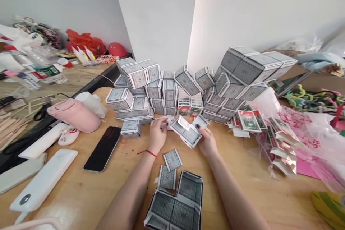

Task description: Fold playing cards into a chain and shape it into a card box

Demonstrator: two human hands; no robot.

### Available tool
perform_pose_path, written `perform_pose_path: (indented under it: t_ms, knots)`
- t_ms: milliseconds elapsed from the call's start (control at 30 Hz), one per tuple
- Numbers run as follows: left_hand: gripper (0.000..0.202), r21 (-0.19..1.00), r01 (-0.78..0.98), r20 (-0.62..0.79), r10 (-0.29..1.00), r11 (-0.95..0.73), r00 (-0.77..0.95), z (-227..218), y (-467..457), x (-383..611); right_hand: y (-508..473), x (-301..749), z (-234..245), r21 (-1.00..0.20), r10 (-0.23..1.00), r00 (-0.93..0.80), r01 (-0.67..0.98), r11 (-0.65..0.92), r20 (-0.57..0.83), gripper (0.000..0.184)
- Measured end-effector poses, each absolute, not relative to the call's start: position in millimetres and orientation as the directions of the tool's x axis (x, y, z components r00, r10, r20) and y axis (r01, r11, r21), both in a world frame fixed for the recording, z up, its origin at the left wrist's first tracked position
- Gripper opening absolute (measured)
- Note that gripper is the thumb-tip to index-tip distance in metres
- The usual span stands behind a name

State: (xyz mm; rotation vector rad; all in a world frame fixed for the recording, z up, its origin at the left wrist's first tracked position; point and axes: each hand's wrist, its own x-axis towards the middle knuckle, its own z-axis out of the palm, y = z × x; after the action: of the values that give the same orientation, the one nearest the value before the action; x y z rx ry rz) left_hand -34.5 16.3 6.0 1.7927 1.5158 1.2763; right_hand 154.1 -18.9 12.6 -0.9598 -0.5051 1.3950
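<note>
My right hand (pixel 208 141) pinches the right side of a folded playing-card piece (pixel 192 133), grey-patterned with a small white flap standing up in it. My left hand (pixel 157 136), a red string at its wrist, has its fingers closed on a white-faced playing card (pixel 169 119) just left of that piece. Between my forearms lie two loose folded cards (pixel 172 160), face down. Nearest me sits a block of joined card boxes (pixel 185 206), partly cut off by the lower frame edge.
Card-box blocks (pixel 163 91) are stacked along the wall, with a taller stack (pixel 242 66) at right. Card packs (pixel 248 120) and crumpled plastic (pixel 309 125) lie right. A phone (pixel 102 149), power bank (pixel 44 179) and pink bottle (pixel 78 115) lie left.
</note>
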Motion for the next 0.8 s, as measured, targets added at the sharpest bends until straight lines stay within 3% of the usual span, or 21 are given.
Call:
perform_pose_path:
  t_ms: [67,167,433,700,800]
  knots:
    - [0.030,0.677,0.660,0.396,0.917,-0.325,0.045,4.4,16.9,-36.3,-19.0,156.5,14.2,-0.788,0.942,0.170,-0.602,-0.134,-0.290,0.027]
    - [0.045,0.592,0.733,0.393,0.914,-0.336,0.102,-2.2,19.3,-36.5,-18.6,157.8,13.4,-0.794,0.919,0.191,-0.581,-0.177,-0.345,0.022]
    - [0.051,0.562,0.776,0.358,0.930,-0.285,0.083,-7.8,20.7,-38.1,-15.6,152.6,16.1,-0.718,0.879,0.231,-0.677,-0.162,-0.417,0.019]
    - [0.031,0.531,0.787,0.438,0.897,-0.314,0.062,-2.3,16.2,-35.1,-14.0,148.8,9.4,-0.784,0.840,0.374,-0.614,-0.094,-0.393,0.023]
    - [0.040,0.515,0.800,0.457,0.888,-0.308,0.047,-0.1,14.0,-34.1,-14.1,146.8,9.5,-0.801,0.848,0.381,-0.593,-0.082,-0.369,0.027]
